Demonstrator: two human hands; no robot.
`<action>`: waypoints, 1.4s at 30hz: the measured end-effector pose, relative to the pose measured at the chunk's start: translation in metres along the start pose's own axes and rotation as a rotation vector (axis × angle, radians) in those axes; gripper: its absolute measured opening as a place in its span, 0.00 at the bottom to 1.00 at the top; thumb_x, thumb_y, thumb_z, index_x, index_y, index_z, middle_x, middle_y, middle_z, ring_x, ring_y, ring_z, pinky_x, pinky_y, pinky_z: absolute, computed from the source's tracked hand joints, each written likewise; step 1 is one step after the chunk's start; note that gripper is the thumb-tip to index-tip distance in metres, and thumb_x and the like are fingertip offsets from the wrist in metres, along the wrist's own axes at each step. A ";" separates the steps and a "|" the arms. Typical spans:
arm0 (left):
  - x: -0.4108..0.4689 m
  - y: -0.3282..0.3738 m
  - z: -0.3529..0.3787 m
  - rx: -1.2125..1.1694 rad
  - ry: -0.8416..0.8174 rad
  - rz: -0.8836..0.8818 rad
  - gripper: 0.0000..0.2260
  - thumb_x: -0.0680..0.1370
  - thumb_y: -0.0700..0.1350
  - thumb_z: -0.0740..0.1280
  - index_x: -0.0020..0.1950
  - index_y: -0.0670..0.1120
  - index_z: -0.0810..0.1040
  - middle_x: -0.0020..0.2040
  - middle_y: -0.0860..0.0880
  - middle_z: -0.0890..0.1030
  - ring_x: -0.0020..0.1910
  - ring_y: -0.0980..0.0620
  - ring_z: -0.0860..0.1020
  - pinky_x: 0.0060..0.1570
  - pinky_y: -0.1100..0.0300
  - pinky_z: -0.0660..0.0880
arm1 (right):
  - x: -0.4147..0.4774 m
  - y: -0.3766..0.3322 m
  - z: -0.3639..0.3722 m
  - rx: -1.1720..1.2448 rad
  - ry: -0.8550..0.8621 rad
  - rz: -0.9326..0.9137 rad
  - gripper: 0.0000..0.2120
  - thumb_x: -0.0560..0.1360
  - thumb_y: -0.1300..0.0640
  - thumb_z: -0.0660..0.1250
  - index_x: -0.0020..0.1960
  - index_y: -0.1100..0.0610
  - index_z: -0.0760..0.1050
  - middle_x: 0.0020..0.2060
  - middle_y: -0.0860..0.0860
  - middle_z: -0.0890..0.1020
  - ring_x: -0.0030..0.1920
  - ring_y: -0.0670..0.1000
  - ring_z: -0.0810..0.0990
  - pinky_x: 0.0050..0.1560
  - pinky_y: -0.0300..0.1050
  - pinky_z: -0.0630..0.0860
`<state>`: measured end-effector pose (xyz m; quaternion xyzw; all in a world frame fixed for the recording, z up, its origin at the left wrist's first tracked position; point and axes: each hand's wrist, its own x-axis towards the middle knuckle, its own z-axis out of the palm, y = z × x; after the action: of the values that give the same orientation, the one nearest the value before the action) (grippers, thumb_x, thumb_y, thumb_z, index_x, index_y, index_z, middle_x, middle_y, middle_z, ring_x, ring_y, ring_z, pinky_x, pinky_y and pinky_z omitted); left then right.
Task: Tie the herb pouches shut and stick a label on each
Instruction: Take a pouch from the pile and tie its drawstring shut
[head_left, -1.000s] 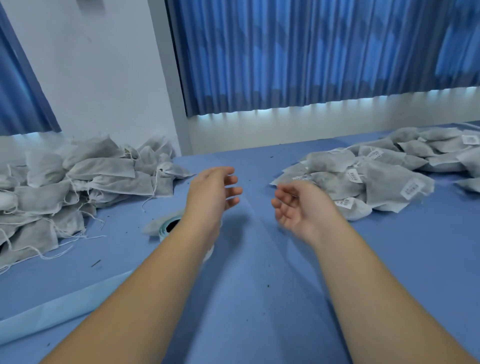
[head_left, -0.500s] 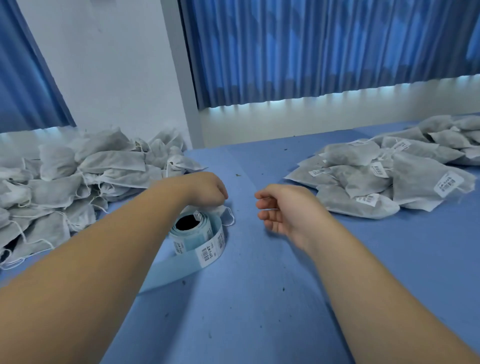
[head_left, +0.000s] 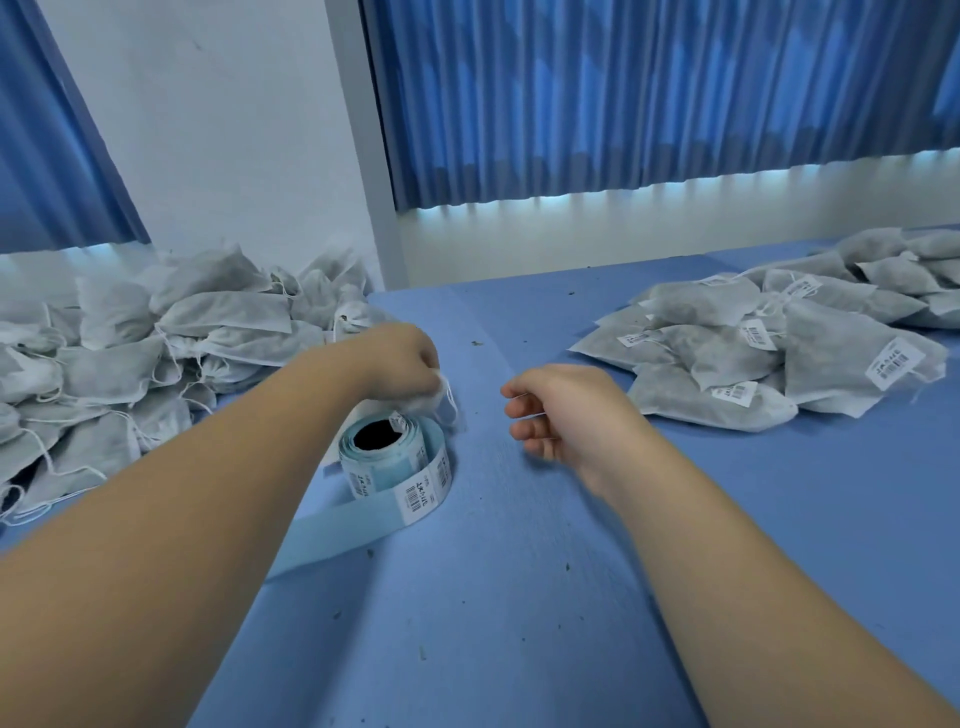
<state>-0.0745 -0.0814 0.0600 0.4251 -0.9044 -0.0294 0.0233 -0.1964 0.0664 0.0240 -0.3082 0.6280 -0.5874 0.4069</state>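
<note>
Matt cloth, fine ribbed weave: blue table covering (head_left: 519, 623).
Thin non-woven fabric, matt, soft, creased: left heap of grey-white herb pouches (head_left: 130, 353), right heap of labelled pouches (head_left: 727, 364).
Same fleece, crumpled: small white pouch (head_left: 440, 397).
Thin white thread: drawstrings (head_left: 171, 343).
Smooth, slightly glossy backing paper: pale blue label roll (head_left: 387, 465).
Matt white paper: printed barcode labels (head_left: 415, 496).
Cloth, faint sheen: pleated blue curtains (head_left: 623, 93).
Matt paint: white wall (head_left: 223, 130).

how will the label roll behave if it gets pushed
The label roll lies flat, hole up, so it would likely slide, not roll. Its windings look loose, with a tail trailing off, so lifting it may let it uncoil. It's paper, so probably light.
</note>
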 end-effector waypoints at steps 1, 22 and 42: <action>-0.002 -0.002 -0.001 -0.090 0.094 0.020 0.06 0.78 0.44 0.64 0.51 0.48 0.81 0.44 0.55 0.77 0.47 0.54 0.75 0.43 0.62 0.67 | -0.001 0.000 0.002 -0.025 0.020 -0.040 0.03 0.75 0.59 0.65 0.45 0.57 0.77 0.33 0.49 0.79 0.28 0.47 0.77 0.29 0.38 0.72; -0.133 0.010 -0.024 -0.452 0.737 0.282 0.03 0.74 0.42 0.69 0.47 0.47 0.81 0.44 0.56 0.79 0.47 0.63 0.74 0.45 0.75 0.66 | -0.050 -0.006 0.039 -0.039 -0.252 -0.461 0.06 0.77 0.61 0.67 0.42 0.54 0.80 0.30 0.49 0.82 0.26 0.47 0.77 0.31 0.39 0.73; -0.171 0.006 0.004 -1.175 0.213 0.113 0.11 0.69 0.45 0.63 0.31 0.51 0.82 0.31 0.50 0.81 0.33 0.57 0.77 0.36 0.69 0.72 | -0.065 -0.016 0.023 0.041 -0.527 -0.353 0.07 0.72 0.61 0.70 0.36 0.55 0.82 0.24 0.49 0.66 0.25 0.48 0.62 0.27 0.37 0.63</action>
<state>0.0294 0.0545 0.0535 0.2927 -0.7507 -0.4803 0.3463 -0.1470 0.1096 0.0496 -0.5456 0.4258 -0.5614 0.4537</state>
